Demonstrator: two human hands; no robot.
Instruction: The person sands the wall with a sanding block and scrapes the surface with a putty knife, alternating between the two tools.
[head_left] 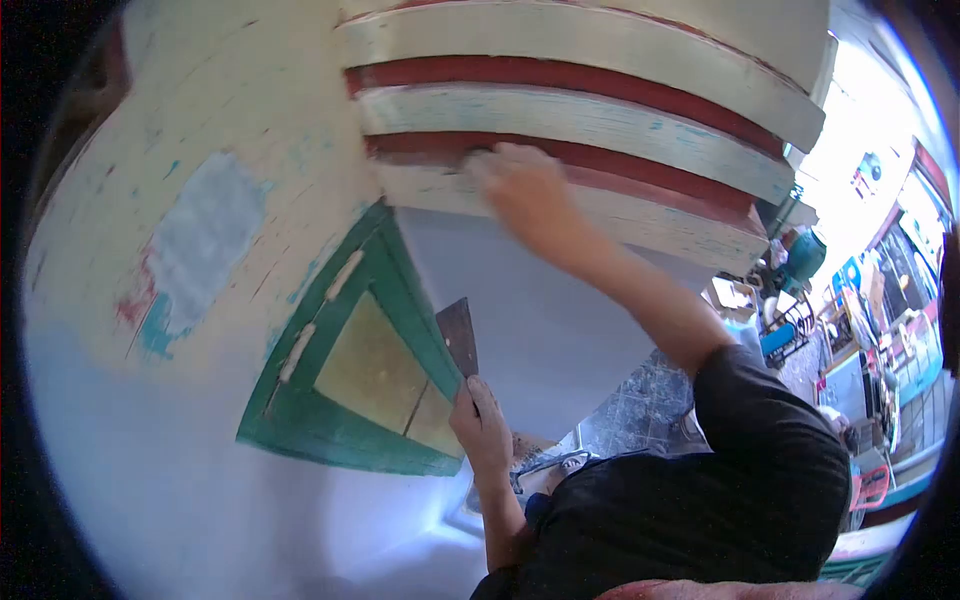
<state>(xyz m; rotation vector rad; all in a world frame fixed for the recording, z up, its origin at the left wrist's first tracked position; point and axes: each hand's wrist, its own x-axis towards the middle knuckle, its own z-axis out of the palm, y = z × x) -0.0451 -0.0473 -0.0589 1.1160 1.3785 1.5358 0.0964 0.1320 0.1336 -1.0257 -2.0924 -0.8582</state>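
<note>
My left hand (480,428) is closed around a putty knife (459,336), its flat metal blade pointing up and its handle hidden in the fingers. This hand overlaps the right edge of a green frame (345,420) with a yellowish panel. Higher up, my right hand (518,190) presses against the left end of the lowest cream moulding (640,205), right below a dark red band (600,165). Its fingers are curled and slightly blurred over something greyish; I cannot tell what it is.
The cream wall (300,60) at left carries a pale filler patch (210,235) and flecks of red and blue paint. Below the mouldings is a smooth whitish surface (540,300). Dark floor tiles (635,405) show lower down, with a green container (804,254) and assorted household items at right.
</note>
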